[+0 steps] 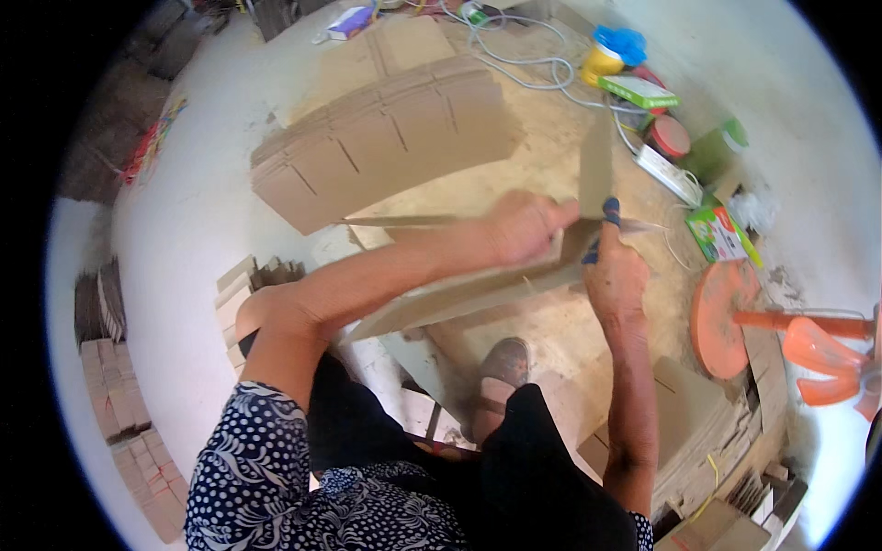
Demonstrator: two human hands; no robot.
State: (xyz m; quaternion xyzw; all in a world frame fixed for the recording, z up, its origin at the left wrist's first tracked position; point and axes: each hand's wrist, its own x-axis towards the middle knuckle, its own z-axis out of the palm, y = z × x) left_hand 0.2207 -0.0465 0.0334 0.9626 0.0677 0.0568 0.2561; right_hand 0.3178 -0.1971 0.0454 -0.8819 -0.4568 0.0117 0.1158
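Note:
Cardboard strips (450,298) crossing one another, like a partition insert, are in front of me. One strip (595,161) points away from me, and another (395,220) sticks out to the left behind my left forearm. My left hand (531,227), a little blurred, is closed at the crossing with its fingers pressed to the cardboard. Gripping the same crossing from the right is my right hand (616,271), with dark blue coverings on its fingers. The hands partly hide where the strips meet.
A stack of slotted cardboard (386,138) stands beyond my hands. A white power strip (669,174), a green box (638,92) and a red-lidded jar (668,136) lie at the right. Nearer is an orange fan (827,363) with a round base. More cardboard (694,413) is stacked at lower right.

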